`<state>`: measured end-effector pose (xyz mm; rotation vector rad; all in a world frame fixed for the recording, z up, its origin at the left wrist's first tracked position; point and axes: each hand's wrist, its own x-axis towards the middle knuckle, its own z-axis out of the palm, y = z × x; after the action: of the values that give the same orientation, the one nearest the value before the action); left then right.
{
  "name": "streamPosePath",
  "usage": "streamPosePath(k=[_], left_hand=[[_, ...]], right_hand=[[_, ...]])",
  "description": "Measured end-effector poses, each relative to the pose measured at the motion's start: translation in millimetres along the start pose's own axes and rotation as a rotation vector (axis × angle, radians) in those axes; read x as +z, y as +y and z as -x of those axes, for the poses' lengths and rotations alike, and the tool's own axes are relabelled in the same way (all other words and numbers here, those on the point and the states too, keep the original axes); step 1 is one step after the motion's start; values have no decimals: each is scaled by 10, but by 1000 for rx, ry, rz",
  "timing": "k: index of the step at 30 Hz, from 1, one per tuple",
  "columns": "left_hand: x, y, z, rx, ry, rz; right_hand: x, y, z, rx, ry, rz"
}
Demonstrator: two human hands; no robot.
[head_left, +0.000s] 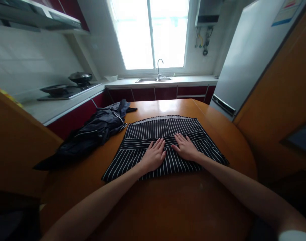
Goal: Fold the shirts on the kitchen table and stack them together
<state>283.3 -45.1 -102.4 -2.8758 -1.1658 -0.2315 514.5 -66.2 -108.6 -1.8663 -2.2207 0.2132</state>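
Note:
A black-and-white striped garment point(148, 129) lies folded into a wide, flat shape on the wooden table point(173, 207). Across its middle runs a band of crosswise stripes, and a small button shows on the far part. My left hand point(154, 155) rests flat on the cloth left of centre, fingers stretched out. To the right, my right hand point(185, 147) also lies flat on it, fingers slightly spread over the band. Neither hand grips the cloth. A dark jacket point(95, 125) lies crumpled at the table's left edge, close to the garment's far left corner.
Beyond the table stands a counter with a sink point(148, 80) and tap point(158, 67) below a bright window. A stove point(75, 92) with a lidded pan point(80, 77) is at the left. A fridge point(243, 60) rises at the right.

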Motion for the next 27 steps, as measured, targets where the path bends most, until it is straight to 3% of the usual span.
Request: streamPosePath(k=[6,9,11,14,18,20,23,27], left_hand=[[10,-4,-12,-2,-6,21],[-3,4,-19,-4,-10,33],[-10,8,-21,-5,-19,34],[-5,8,-19,-3,-12,37],[15,17,-9,3,15,32],[20,24,-1,6,24,27],[20,-19,27,2,15,38],[-3,-292,151,-73,-11,71]], right_hand=[[-163,758,85,282,-14,72],[-237,916,136,386,31,85],[-264,840,165,394,134,102],[-237,506,202,265,264,73],[-69,-12,235,-4,119,-43],[14,-143,239,-64,56,-34],[67,-106,240,-9,35,10],[22,251,303,153,52,61]])
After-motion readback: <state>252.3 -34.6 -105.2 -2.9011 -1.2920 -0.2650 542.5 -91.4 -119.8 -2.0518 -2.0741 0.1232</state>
